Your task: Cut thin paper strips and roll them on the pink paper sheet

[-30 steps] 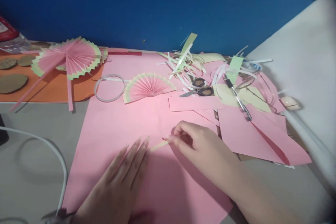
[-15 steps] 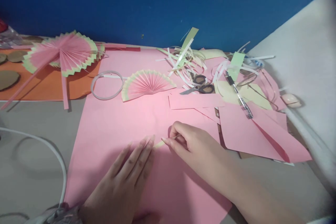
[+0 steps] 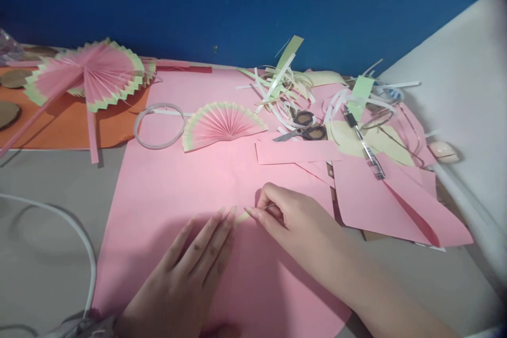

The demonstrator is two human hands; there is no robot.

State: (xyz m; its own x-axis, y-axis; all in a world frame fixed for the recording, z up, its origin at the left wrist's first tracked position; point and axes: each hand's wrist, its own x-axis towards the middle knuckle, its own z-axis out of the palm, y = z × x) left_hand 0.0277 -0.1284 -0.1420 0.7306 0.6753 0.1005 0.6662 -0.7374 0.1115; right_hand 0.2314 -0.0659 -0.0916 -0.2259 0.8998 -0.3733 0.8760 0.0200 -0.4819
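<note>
left hand (image 3: 188,274): palm down, fingers stretched out nearly side by side, over the large pink sheet (image 3: 178,179)
right hand (image 3: 285,212): thumb and forefinger pinching the pale yellow strip (image 3: 242,217)
pale yellow strip: a short length shows above the pink sheet, between the left fingertips and the right thumb; the rest is hidden by the hands
pleated fan (image 3: 225,125): lying beyond both hands, between a pale grey ring (image 3: 158,147) and the scissors (image 3: 300,131)
pen (image 3: 365,145): right of the scissors, slanting across papers
</note>
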